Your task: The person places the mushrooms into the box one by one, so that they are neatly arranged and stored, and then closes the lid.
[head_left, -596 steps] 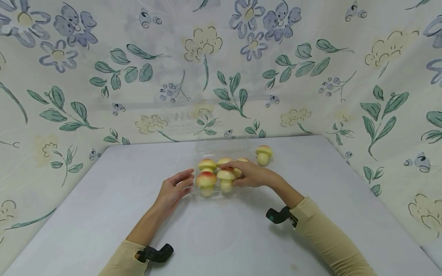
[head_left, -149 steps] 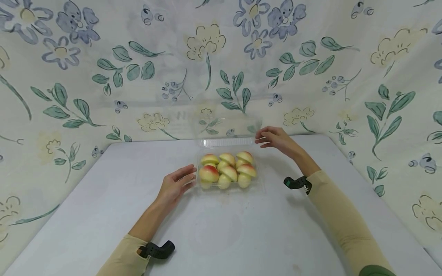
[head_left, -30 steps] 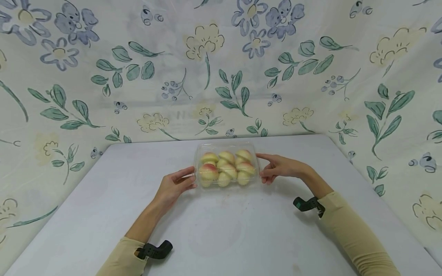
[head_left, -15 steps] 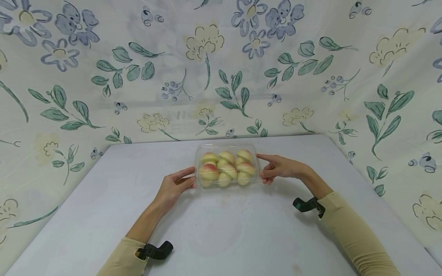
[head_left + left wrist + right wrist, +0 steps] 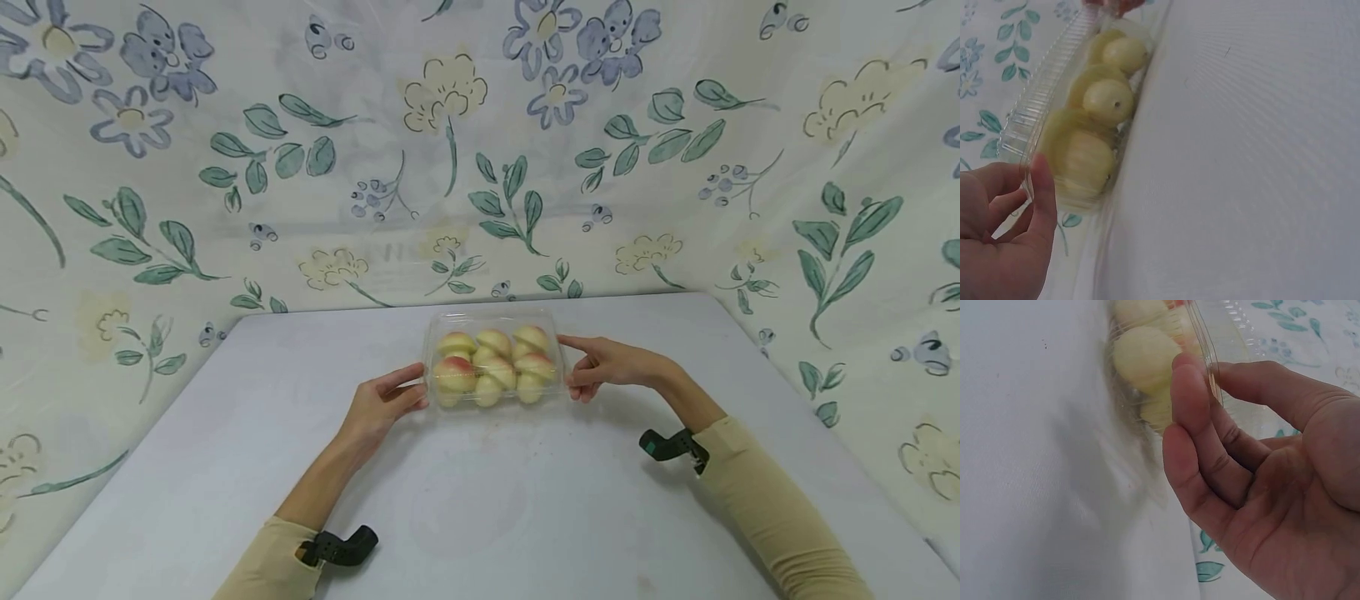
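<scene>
A clear plastic clamshell box (image 5: 491, 402) lies near the back middle of the table in the head view, its lid down. Through the plastic show several mushroom-shaped pieces (image 5: 493, 342), pale yellow with reddish caps, in two rows. My left hand (image 5: 378, 408) pinches the box's left edge; in the left wrist view its fingertips (image 5: 1042, 178) lie on either side of the clear rim. At the opposite end, my right hand (image 5: 615, 364) pinches the right edge, one finger stretched along the side toward the back corner. The right wrist view shows the rim between its fingertips (image 5: 1190, 394).
The white table (image 5: 465, 508) stretches in front of the box and to both sides. A floral cloth (image 5: 465, 167) hangs right behind the table's back edge. A black wrist camera (image 5: 341, 546) sits on the left wrist, another black camera (image 5: 667, 446) on the right.
A mushroom-shaped piece once right of the box is now inside. The lid, standing up five seconds ago, is down, and the right hand has come down to the box's side. Little moves since.
</scene>
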Demonstrator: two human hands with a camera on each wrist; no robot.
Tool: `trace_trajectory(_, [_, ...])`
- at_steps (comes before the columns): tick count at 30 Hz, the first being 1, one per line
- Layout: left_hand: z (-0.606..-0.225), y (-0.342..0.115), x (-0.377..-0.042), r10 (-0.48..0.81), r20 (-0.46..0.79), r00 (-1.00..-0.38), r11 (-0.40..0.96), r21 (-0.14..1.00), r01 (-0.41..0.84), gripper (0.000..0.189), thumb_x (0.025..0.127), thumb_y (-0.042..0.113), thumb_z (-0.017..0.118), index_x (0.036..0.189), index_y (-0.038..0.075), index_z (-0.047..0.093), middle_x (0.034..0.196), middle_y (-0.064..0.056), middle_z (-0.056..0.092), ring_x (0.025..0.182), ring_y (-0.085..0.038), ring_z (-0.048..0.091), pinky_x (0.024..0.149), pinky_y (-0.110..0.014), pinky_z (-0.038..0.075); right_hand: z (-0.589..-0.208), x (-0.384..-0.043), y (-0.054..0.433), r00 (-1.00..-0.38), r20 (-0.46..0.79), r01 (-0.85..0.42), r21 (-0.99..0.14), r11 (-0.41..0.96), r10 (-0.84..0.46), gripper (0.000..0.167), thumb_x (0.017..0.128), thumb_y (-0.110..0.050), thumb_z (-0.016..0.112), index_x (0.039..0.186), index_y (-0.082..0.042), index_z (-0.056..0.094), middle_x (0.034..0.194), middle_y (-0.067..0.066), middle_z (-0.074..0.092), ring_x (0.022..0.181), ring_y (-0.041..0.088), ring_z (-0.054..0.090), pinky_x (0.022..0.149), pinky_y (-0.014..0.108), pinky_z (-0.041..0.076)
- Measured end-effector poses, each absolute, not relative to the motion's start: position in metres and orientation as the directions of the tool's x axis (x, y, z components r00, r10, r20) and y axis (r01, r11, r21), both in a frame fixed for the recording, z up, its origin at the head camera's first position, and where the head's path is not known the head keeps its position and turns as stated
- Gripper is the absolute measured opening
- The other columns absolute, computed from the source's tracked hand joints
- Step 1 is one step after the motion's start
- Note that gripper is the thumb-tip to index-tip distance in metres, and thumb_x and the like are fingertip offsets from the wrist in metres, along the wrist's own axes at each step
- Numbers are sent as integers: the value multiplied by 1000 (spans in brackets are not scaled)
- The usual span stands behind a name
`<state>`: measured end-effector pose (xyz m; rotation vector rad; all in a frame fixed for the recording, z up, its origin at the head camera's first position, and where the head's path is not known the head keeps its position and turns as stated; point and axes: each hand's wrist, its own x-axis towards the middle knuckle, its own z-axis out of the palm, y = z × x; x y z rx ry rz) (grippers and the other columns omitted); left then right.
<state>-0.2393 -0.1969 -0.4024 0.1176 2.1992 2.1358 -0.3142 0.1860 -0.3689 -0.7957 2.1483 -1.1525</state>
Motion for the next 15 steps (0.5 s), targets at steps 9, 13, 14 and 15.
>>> trace_trajectory(9, [-397, -198, -238, 155, 47, -987, 153, 986, 71, 52, 94, 9, 65, 140, -6, 47, 145, -25, 47, 98, -6, 67, 83, -19, 58, -363, -312, 189, -661, -200, -277, -831, 483, -723, 80, 99, -19, 59, 157, -4, 6, 92, 15, 72, 81, 18, 69, 80, 37, 59])
trace_trajectory(13, [-385, -203, -240, 179, 89, -980, 335, 931, 145, 47, 97, 11, 60, 141, -3, 48, 145, -24, 48, 108, -27, 67, 82, -24, 59, -360, -314, 191, -704, -184, -301, -797, 523, -686, 78, 100, -26, 58, 158, -5, 9, 103, 22, 70, 85, 22, 70, 80, 35, 59])
trace_trajectory(14, [-382, -203, -241, 173, 104, -979, 394, 904, 166, 47, 98, 12, 59, 141, -2, 49, 145, -24, 47, 108, -31, 67, 83, -27, 60, -358, -314, 192, -723, -173, -314, -781, 540, -669, 79, 100, -28, 58, 158, -5, 9, 105, 21, 70, 86, 22, 70, 80, 34, 59])
trace_trajectory(15, [-378, -204, -242, 161, 119, -980, 450, 875, 180, 46, 98, 14, 59, 141, 1, 50, 145, -23, 47, 109, -35, 67, 83, -31, 60, -356, -314, 193, -744, -162, -322, -763, 561, -648, 80, 100, -31, 58, 158, -5, 9, 108, 21, 69, 89, 24, 70, 80, 33, 58])
